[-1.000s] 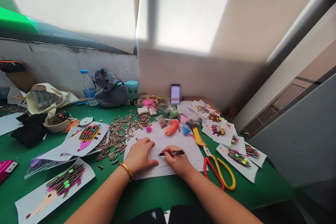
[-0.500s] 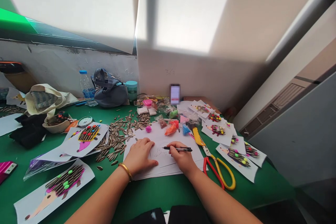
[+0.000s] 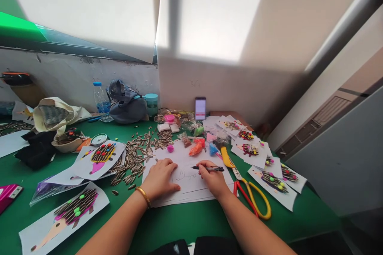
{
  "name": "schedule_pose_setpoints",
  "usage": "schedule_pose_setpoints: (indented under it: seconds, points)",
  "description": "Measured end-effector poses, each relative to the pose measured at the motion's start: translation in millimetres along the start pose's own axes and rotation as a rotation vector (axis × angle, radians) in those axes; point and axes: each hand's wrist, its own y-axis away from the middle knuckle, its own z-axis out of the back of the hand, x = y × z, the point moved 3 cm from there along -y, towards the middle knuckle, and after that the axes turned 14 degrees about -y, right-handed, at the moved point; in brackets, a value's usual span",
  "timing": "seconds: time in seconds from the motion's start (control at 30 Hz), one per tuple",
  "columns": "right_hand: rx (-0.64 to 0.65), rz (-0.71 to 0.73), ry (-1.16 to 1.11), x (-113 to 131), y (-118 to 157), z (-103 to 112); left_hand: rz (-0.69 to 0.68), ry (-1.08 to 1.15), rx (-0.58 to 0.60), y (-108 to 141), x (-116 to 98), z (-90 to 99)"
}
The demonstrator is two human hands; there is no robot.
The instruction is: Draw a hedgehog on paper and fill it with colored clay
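Observation:
My right hand [image 3: 212, 179] is closed round a black pen [image 3: 214, 168], its tip toward the left over the white paper [image 3: 191, 193]. A thin outline drawing [image 3: 182, 175] of an animal with short legs shows on the sheet between my hands. My left hand [image 3: 160, 177] lies flat on the left part of the paper, fingers spread, a gold bangle [image 3: 143, 196] at the wrist. Just right of the paper lie scissors [image 3: 249, 183] with red and yellow handles. Sunflower seeds [image 3: 134, 157] are heaped to the left, and a pink clay ball [image 3: 170, 148] sits on the paper's far part.
Finished-looking hedgehog cards [image 3: 85, 223] of seeds and clay lie at left, with more cards [image 3: 272, 183] at right. Bags of coloured clay [image 3: 196, 146] lie beyond the paper. A phone [image 3: 200, 108] leans on the wall near a grey bag [image 3: 127, 105] and a water bottle [image 3: 101, 101].
My right hand has moved the pen a little to the right, and the drawing has a longer line with leg shapes. My left hand stays in place on the paper.

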Motion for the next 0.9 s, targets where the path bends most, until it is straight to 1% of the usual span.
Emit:
schedule_pose_setpoints:
  seconds: [0.2, 0.37, 0.43, 0.53, 0.7, 0.9]
  points:
    - [-0.006, 0.071, -0.023, 11, 2, -1, -0.002, 0.009, 0.012, 0, 0, 0.0]
    - [0.069, 0.082, -0.029, 18, 2, -15, -0.001, 0.010, 0.007, 1, 0, -1.0]
    - [0.092, 0.083, 0.008, 17, 1, -21, -0.011, 0.005, -0.003, 1, 0, -1.4]
    - [0.094, 0.082, 0.064, 14, 2, -26, -0.018, 0.002, -0.015, 0, 0, -1.5]
    - [0.094, 0.079, 0.083, 10, 2, -26, 0.003, 0.012, 0.006, 0, -1, -0.9]
    - [0.100, 0.081, 0.110, 11, 1, -27, -0.015, -0.002, -0.022, -1, 0, -2.6]
